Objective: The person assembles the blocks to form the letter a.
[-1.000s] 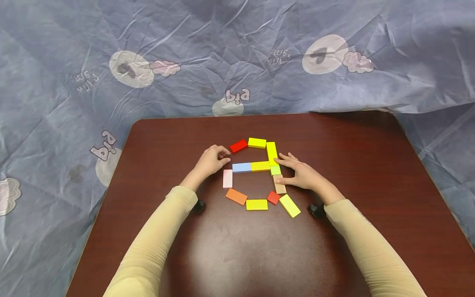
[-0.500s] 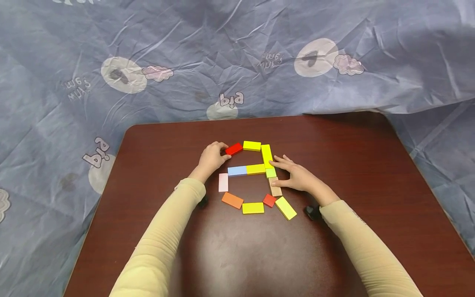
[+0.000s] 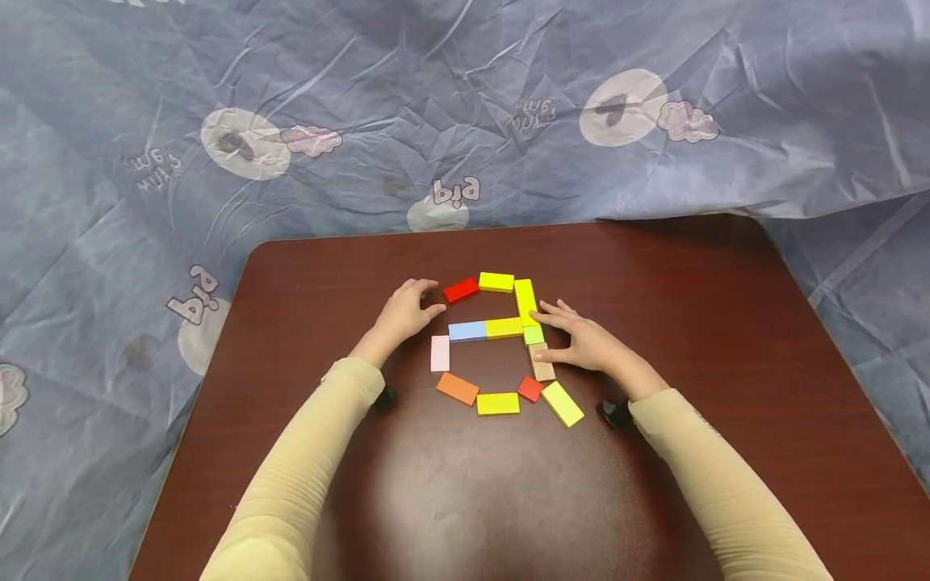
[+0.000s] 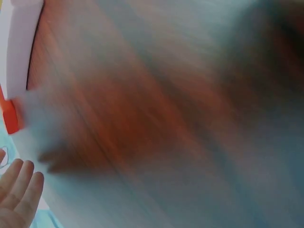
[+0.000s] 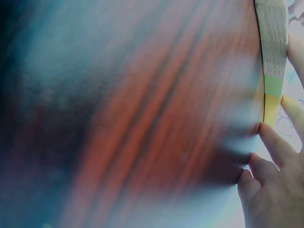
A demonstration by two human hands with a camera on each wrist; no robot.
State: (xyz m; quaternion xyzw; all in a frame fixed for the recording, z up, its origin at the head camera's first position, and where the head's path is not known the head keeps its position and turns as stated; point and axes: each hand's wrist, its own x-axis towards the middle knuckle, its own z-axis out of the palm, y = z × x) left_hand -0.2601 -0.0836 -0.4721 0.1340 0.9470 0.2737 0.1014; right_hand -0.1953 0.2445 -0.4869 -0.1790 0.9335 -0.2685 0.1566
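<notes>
In the head view my left hand [image 3: 407, 313] is just left of a red block [image 3: 461, 290], thumb and fingers spread, with nothing in its grasp. Its straight fingers show at the lower left of the left wrist view. My right hand [image 3: 587, 342] lies at the right side of the block outline. Its index fingertip meets a long yellow block [image 3: 525, 301], and its thumb rests on a plain wooden block [image 3: 541, 365]. A small green block [image 3: 534, 335] sits between those two. A blue block [image 3: 467, 332] and another yellow block [image 3: 504, 328] form a bar across the middle.
A yellow block [image 3: 497, 282] adjoins the red one at the top. Nearer lie a pink block [image 3: 440, 353], an orange block [image 3: 458, 388], a yellow block [image 3: 497, 404], a small red block [image 3: 530, 389] and a slanted pale yellow block [image 3: 563, 403]. A patterned cloth [image 3: 378, 121] hangs behind the brown table [image 3: 305, 282].
My left hand reached up to the red block at the top left, then drew back slightly to the left of it. The right hand stays on its blocks. The head view shifted a little.
</notes>
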